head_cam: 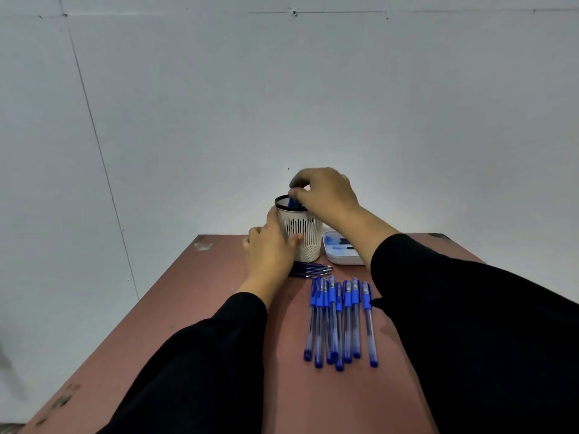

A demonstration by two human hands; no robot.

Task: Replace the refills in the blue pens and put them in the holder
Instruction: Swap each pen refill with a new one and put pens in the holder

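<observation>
Reddish tabletop (194,308): left hand (269,249) grips the white holder (305,236); right hand (326,192) fingers pinch a blue pen (294,202) inside it.

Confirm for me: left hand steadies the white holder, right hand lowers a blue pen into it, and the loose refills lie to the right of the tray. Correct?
Not quite. In the head view the refills lie in front of the holder, left of the tray. The rest stands: left hand steadies the holder, right hand lowers a blue pen into it.
</observation>
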